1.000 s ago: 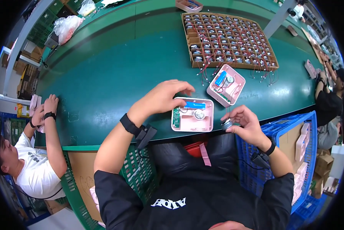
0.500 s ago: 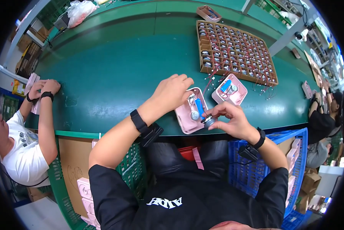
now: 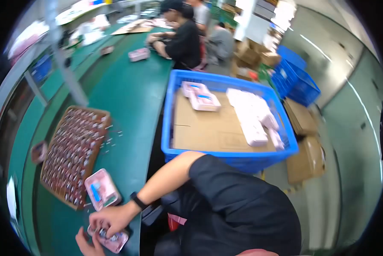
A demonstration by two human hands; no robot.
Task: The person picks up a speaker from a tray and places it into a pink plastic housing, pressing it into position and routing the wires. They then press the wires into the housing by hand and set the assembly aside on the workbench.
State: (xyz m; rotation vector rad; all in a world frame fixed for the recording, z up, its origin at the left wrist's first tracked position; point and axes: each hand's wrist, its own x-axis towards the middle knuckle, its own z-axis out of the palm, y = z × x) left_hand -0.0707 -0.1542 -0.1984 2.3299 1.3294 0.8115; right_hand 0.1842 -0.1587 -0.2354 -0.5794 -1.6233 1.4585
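My right hand (image 3: pixel 115 216) reaches over a pink plastic case (image 3: pixel 119 243) at the bench's near edge. Its fingers are pinched on a small round grey part, like a speaker (image 3: pixel 102 232), inside that case; the fingers partly cover it. My left hand (image 3: pixel 89 244) is at the case's left end, thumb and forefinger apart, the rest cut off by the lower rim. Just beyond lies a second open pink case (image 3: pixel 107 184) with a blue cylindrical battery (image 3: pixel 95 193) in it.
A divided cardboard tray (image 3: pixel 107 118) of round parts with red wires lies on the green bench (image 3: pixel 129 123). Right of the bench, a blue crate (image 3: pixel 230 154) holds pink cases (image 3: pixel 251 115) on cardboard. A co-worker (image 3: pixel 185 40) sits farther along. Cartons (image 3: pixel 304 160) stand beyond the crate.
The view has swung to the right, bringing the blue crate and aisle into sight. My right hand has brought the round part down into the near pink case.
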